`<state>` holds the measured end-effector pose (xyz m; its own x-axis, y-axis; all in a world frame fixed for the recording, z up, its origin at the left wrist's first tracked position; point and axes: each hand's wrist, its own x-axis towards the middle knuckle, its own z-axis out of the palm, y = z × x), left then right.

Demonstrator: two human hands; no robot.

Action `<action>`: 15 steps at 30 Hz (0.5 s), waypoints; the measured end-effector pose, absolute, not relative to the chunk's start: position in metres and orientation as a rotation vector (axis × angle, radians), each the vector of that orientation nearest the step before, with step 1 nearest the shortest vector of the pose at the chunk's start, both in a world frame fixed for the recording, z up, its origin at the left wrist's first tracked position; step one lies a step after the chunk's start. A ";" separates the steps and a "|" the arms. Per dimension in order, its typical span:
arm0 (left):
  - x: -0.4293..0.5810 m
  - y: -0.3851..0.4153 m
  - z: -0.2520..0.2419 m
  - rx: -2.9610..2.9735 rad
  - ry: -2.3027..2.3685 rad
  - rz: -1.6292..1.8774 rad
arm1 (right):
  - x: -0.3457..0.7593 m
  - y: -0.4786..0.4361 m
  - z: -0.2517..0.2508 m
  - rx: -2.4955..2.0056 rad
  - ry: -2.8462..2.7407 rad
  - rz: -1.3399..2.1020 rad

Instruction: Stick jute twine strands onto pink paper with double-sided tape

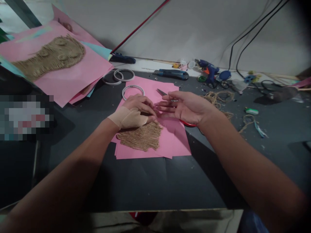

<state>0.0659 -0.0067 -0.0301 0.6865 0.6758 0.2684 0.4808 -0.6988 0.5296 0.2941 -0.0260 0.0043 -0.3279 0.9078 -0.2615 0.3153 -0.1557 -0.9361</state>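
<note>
My left hand [137, 111], wrapped in a beige bandage at the wrist, presses its curled fingers down on a patch of glued jute twine [142, 137] on pink paper [170, 142]. My right hand [186, 106] lies palm up just to the right. Its fingers hold scissors [163, 93]; the blade points up-left and a red handle shows under the palm. The fingertips of both hands nearly meet over the paper.
A white tape ring [132, 90] lies behind my left hand, with two more rings [120, 76] further back. A finished jute piece on pink sheets [52, 56] sits at the left. A utility knife [173, 73], blue glue gun [211, 72], loose twine [217, 97] and cables lie at the back right.
</note>
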 end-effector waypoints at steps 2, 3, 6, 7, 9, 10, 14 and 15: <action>0.066 -0.007 -0.030 2.482 0.896 0.627 | 0.294 -0.026 0.004 -1.368 -1.503 1.592; 0.066 -0.007 -0.031 2.484 0.892 0.630 | 0.294 -0.026 0.004 -1.343 -1.429 1.650; 0.065 -0.006 -0.031 2.490 0.882 0.644 | 0.293 -0.027 0.005 -1.273 -1.218 1.777; 0.065 -0.006 -0.032 2.493 0.877 0.649 | 0.292 -0.028 0.007 -1.269 -1.146 1.796; 0.065 -0.006 -0.032 2.499 0.872 0.648 | 0.288 -0.031 0.011 -1.286 -0.982 1.814; 0.065 -0.005 -0.032 2.503 0.872 0.645 | 0.286 -0.033 0.013 -1.300 -0.897 1.821; 0.065 -0.005 -0.032 2.513 0.875 0.627 | 0.282 -0.037 0.019 -1.291 -0.718 1.852; 0.065 -0.005 -0.032 2.515 0.875 0.628 | 0.282 -0.037 0.019 -1.281 -0.705 1.857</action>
